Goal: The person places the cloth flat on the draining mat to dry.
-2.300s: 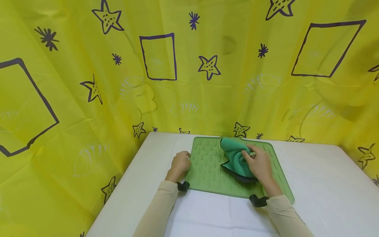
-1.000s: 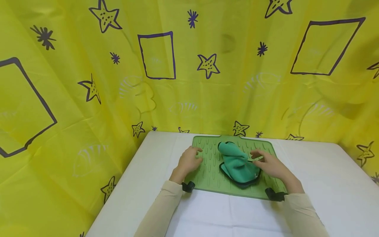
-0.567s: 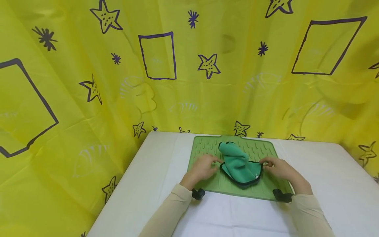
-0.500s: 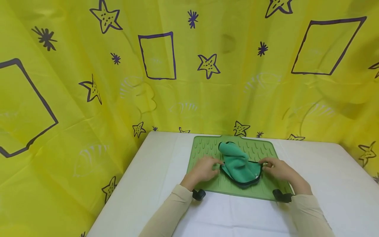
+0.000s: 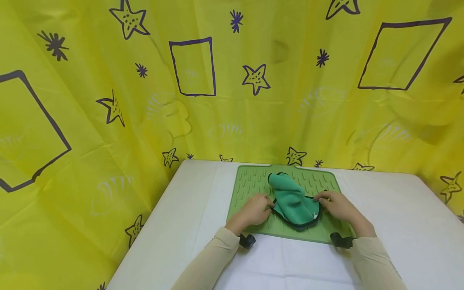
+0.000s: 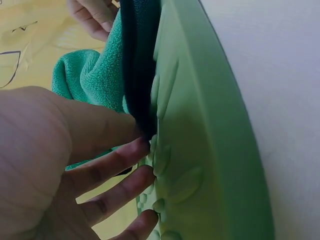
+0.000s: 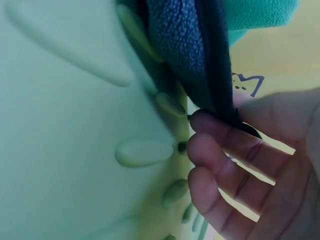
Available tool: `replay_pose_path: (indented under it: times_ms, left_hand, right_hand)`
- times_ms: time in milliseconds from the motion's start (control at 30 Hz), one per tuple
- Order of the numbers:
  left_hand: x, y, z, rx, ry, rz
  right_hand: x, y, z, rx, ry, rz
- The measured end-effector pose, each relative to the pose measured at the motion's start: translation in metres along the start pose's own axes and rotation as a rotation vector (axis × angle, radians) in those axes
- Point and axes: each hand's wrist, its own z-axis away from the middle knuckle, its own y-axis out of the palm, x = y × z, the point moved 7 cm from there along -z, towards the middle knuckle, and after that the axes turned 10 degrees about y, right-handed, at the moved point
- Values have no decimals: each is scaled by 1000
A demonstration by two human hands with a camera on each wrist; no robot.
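Observation:
A crumpled green cloth (image 5: 294,203) with dark edging lies on a light green ribbed mat (image 5: 249,181), one rolled end pointing away toward the back. At the cloth's left corner, my left hand (image 5: 255,210) pinches the dark edge; thumb and forefinger meet on it in the left wrist view, the other fingers spread against the mat. My right hand (image 5: 337,206) grips the opposite corner between thumb and forefinger. In the right wrist view, the cloth's underside (image 7: 177,50) looks dark blue where it lifts off the mat.
The mat lies on a white-covered table (image 5: 384,213). Behind and to the left hangs a yellow curtain (image 5: 232,117) printed with stars and frames. Small black devices (image 5: 247,241) sit at both wrists.
My right hand let go of the cloth's upper folds, then took its right corner. My left hand came in from the mat's left edge and took the left corner.

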Motion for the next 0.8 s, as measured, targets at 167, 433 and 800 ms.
replay_pose_path:
  times_ms: [167,433,800]
  left_hand:
    - [-2,4,0,11,-16,-84]
    - [-6,4,-2,-104,-5,-227]
    - [13,-18,0,-226,-52,-190]
  right_hand:
    - [-3,-1,1,27,52,-46]
    - [-5,-3,0,31,41,-16]
    - [-15,-17,4,0,71,-23]
